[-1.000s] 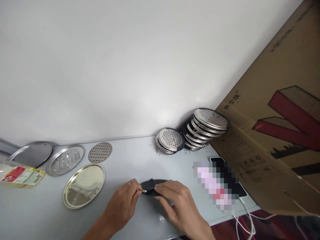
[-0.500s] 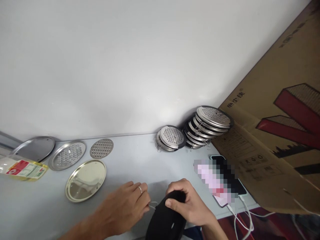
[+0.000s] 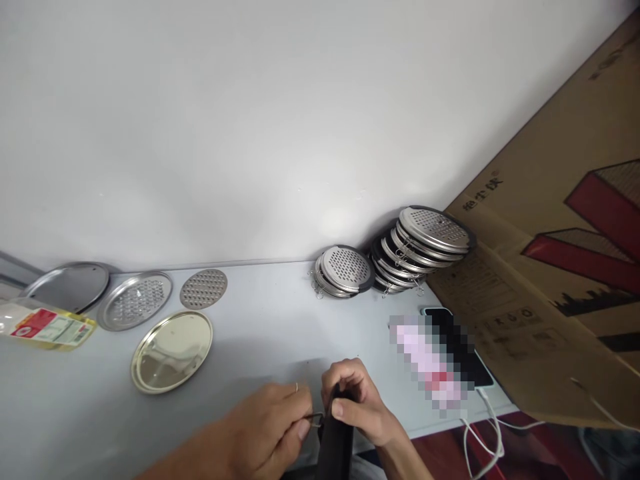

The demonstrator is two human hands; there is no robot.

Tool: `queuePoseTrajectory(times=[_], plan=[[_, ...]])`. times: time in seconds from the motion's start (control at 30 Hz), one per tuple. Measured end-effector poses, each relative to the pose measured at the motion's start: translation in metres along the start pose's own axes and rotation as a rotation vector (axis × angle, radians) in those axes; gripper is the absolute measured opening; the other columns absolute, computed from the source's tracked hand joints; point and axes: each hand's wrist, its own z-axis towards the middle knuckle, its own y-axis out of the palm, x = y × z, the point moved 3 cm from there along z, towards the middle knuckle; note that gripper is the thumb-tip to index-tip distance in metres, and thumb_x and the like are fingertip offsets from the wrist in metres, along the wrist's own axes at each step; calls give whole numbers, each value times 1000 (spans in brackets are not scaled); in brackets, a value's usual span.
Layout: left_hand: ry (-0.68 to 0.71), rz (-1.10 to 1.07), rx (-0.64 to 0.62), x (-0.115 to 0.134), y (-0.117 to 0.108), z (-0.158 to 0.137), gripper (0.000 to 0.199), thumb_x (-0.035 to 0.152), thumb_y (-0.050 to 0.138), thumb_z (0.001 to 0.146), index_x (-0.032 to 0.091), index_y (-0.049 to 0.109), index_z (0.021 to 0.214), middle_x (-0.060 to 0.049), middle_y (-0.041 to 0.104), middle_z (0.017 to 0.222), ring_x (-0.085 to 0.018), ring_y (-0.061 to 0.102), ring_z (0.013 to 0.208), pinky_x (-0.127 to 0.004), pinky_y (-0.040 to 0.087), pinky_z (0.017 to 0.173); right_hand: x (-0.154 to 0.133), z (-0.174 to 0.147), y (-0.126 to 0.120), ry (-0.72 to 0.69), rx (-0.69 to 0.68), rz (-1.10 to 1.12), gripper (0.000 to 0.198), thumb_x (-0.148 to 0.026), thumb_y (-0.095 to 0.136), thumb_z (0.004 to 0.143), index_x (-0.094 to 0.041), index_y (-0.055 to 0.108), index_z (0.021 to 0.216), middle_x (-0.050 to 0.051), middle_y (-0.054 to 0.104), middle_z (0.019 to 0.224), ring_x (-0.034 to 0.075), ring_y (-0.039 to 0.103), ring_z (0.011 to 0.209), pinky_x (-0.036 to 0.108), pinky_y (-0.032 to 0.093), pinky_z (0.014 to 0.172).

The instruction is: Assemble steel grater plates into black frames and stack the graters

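My right hand [image 3: 363, 410] grips the upper edge of a smooth black piece [image 3: 334, 450], thumb in front and fingers behind. The piece is turned nearly edge-on and runs off the bottom of the view, so its full shape is hidden. Close beside it on the left, my left hand [image 3: 270, 427] is closed in a pinch on a thin metal wire loop [image 3: 316, 419]. The loop reaches to the black piece's edge; whether it is hooked into it I cannot tell.
On the grey table [image 3: 265, 320] lie a gold round lid [image 3: 173, 351], grater discs [image 3: 203, 289], and a plastic pouch [image 3: 53, 328]. Stacked graters with black rims [image 3: 425, 243] stand by the wall. Two phones [image 3: 463, 353] with cables lie right, beside a cardboard box [image 3: 505, 280].
The black piece has turned from showing its broad face to nearly edge-on. My left hand has moved right, closer to it, with the wire loop. The view has shifted slightly.
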Motion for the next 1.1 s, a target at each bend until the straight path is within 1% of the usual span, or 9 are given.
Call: queuePoseTrajectory(times=[0.1, 0.17, 0.3, 0.4, 0.53, 0.67, 0.8, 0.93, 1.1], plan=[[41, -31, 64, 0, 2, 0, 15, 23, 29, 93, 23, 28, 78, 4, 44, 67, -13, 41, 57, -26, 33, 56, 1, -2, -1, -48, 30, -30, 37, -52, 75, 74, -20, 59, 80, -1, 59, 67, 13, 52, 58, 25, 40, 55], [23, -31, 74, 2, 2, 0, 16, 23, 30, 93, 23, 28, 77, 5, 44, 66, -12, 41, 56, -25, 32, 56, -2, -3, -1, -79, 43, -59, 36, -53, 73, 74, -20, 59, 81, 0, 59, 68, 14, 53, 58, 26, 41, 56], [-46, 7, 39, 9, -3, 1, 18, 22, 32, 93, 23, 31, 76, 5, 48, 67, -12, 43, 58, -24, 33, 58, -15, -4, -1, -107, 46, -154, 38, -55, 72, 75, -20, 59, 70, -2, 52, 58, 13, 45, 53, 26, 35, 51], [-77, 57, -1, 11, -5, -1, 16, 21, 34, 94, 23, 35, 77, 4, 53, 70, -12, 46, 61, -24, 34, 60, -30, -7, -2, -157, 30, -322, 45, -59, 70, 77, -20, 55, 59, -4, 42, 50, 11, 38, 48, 27, 28, 49], [-115, 101, -85, 14, -9, -2, 15, 20, 38, 92, 23, 36, 77, 4, 56, 71, -12, 49, 61, -24, 33, 58, -49, -16, -5, -249, 8, -615, 41, -48, 71, 82, -19, 54, 57, -5, 36, 52, 11, 33, 49, 29, 24, 51], [-110, 128, -155, 19, -15, 0, 16, 21, 39, 94, 24, 37, 78, 4, 58, 71, -13, 50, 60, -25, 32, 56, -62, -30, -6, -421, -11, -854, 27, -39, 72, 85, -21, 63, 68, -3, 44, 53, 13, 42, 51, 30, 38, 56], [-69, 150, -155, 22, -18, 5, 16, 20, 39, 94, 24, 37, 79, 3, 58, 71, -14, 51, 59, -27, 31, 54, -68, -42, -5, -448, 48, -953, 13, -34, 71, 87, -23, 68, 81, 1, 55, 61, 18, 54, 59, 35, 49, 66], [-67, 148, -154, 23, -20, 6, 16, 20, 39, 94, 24, 38, 78, 3, 59, 72, -14, 52, 60, -27, 31, 53, -71, -48, -2, -443, 77, -1006, 8, -30, 69, 88, -23, 69, 86, 3, 59, 67, 20, 58, 63, 37, 51, 69], [-101, 147, -161, 33, -30, 0, 20, 25, 38, 100, 24, 45, 81, 4, 62, 76, -14, 55, 63, -28, 32, 54, -71, -41, 1, -492, -2, -959, 17, -31, 68, 89, -24, 66, 74, -1, 51, 56, 16, 50, 53, 33, 46, 62]])
